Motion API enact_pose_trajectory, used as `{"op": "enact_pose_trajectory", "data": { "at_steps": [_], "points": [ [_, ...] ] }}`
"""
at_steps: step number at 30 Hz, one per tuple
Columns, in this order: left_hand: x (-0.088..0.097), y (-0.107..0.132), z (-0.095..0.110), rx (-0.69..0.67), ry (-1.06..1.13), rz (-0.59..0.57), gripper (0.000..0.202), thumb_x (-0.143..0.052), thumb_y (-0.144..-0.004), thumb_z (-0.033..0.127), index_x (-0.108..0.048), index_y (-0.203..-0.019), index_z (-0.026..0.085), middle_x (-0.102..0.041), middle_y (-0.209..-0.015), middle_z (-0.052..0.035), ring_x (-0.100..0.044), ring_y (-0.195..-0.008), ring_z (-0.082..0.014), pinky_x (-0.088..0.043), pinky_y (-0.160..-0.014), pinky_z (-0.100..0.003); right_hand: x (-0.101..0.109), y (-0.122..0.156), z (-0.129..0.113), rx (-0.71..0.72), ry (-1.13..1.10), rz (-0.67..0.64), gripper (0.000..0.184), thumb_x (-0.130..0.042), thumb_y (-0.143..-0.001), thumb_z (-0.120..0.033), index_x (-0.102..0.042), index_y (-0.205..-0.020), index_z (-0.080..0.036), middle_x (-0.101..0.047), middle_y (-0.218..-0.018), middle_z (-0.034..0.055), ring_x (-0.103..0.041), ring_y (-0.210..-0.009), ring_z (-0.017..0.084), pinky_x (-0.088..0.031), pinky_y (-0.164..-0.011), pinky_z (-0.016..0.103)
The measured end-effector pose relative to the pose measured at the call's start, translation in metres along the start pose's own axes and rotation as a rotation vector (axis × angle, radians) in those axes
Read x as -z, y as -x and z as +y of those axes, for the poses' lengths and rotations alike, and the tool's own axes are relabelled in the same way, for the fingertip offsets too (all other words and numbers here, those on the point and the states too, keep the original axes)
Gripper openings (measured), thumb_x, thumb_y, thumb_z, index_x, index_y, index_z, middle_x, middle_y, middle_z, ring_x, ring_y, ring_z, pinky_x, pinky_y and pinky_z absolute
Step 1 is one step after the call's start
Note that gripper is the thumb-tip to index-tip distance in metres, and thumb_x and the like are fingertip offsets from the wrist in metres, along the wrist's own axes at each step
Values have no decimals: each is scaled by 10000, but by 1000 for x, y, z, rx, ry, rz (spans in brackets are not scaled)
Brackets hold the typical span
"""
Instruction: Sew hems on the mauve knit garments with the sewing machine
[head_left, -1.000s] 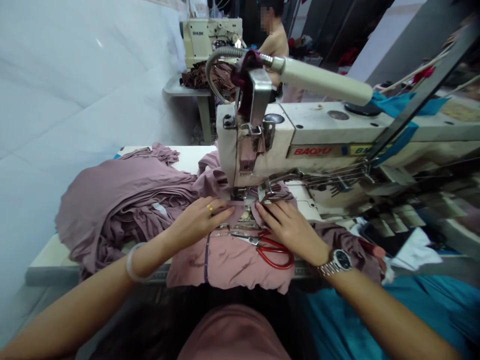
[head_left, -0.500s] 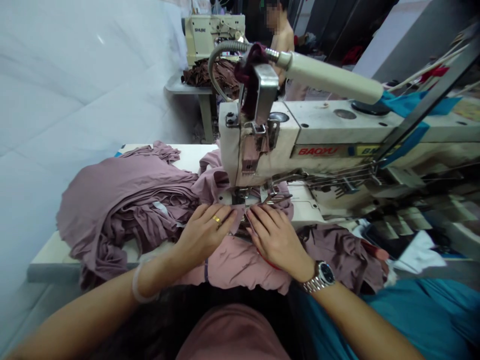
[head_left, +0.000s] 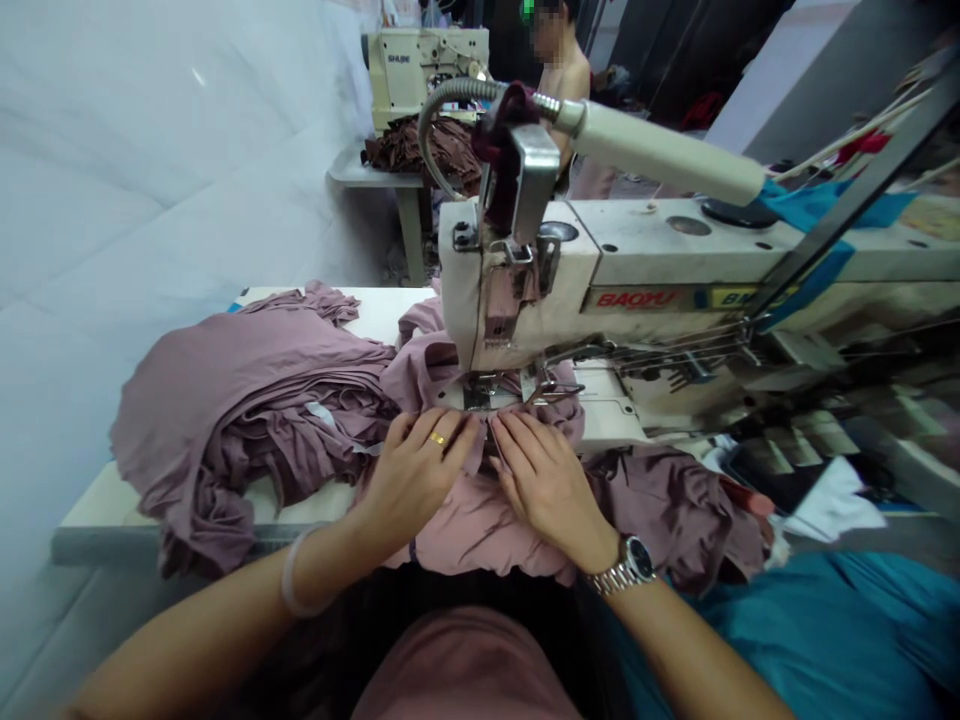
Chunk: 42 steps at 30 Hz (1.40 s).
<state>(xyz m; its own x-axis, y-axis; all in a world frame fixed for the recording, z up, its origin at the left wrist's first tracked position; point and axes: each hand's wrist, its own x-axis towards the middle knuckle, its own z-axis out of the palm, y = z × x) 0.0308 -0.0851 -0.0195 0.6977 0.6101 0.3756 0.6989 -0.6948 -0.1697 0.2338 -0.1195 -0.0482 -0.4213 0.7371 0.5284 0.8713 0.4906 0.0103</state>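
Note:
My left hand (head_left: 417,468), with a gold ring, lies flat with fingers stretched on a mauve fabric piece (head_left: 480,530) just in front of the presser foot (head_left: 480,392) of a cream sewing machine (head_left: 600,290). Close beside it, my right hand (head_left: 541,478), a steel watch on its wrist, also presses flat on the same fabric. The fingertips of both hands nearly touch under the machine head. The fabric hangs over the table's front edge toward my lap.
A heap of mauve garments (head_left: 247,400) covers the table's left half (head_left: 90,515). Teal cloth (head_left: 825,620) lies at the lower right. Behind stands a second sewing machine (head_left: 420,70) with brown fabric, and a person (head_left: 559,60) sits there.
Both hands have drawn together and a little toward me on the fabric. The red-handled scissors seen a second ago are now hidden under fabric and my right hand.

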Motion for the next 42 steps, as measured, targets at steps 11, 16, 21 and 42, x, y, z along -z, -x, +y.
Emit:
{"op": "enact_pose_trajectory", "data": {
  "at_steps": [11,16,21,42],
  "points": [
    [1,-3,-1,53,75,-81,455,-533,-898,159,-520,-1352,185,-580,-1256,-110,-543,-1075,-270,-460,-855,-416,2,-10,-5,-72,-154,10,410,-473,-954,-205,-524,-1332,-56,-565,-1342,139,-479,-1246,271,-425,-1043,451],
    [-6,-3,-1,1,143,-39,417,-477,-905,99,-528,-1320,94,-562,-1298,-130,-508,-1161,-257,-436,-965,-400,-1,-11,-7,-14,2,-34,435,-464,-945,-210,-522,-1348,-56,-545,-1373,141,-475,-1232,298,-429,-1004,460],
    [-7,-3,0,0,129,-41,404,-450,-924,108,-517,-1321,70,-573,-1293,-129,-514,-1157,-258,-433,-961,-397,2,-13,-6,-1,53,-43,414,-470,-939,-213,-554,-1313,-56,-567,-1345,139,-483,-1219,292,-427,-998,447],
    [-6,-7,-2,35,143,-90,451,-461,-898,88,-515,-1345,126,-561,-1334,-111,-513,-1179,-259,-418,-989,-419,3,-14,4,53,16,-44,402,-473,-949,-191,-544,-1327,-73,-566,-1358,134,-491,-1247,268,-436,-1022,444]
  ]
}}
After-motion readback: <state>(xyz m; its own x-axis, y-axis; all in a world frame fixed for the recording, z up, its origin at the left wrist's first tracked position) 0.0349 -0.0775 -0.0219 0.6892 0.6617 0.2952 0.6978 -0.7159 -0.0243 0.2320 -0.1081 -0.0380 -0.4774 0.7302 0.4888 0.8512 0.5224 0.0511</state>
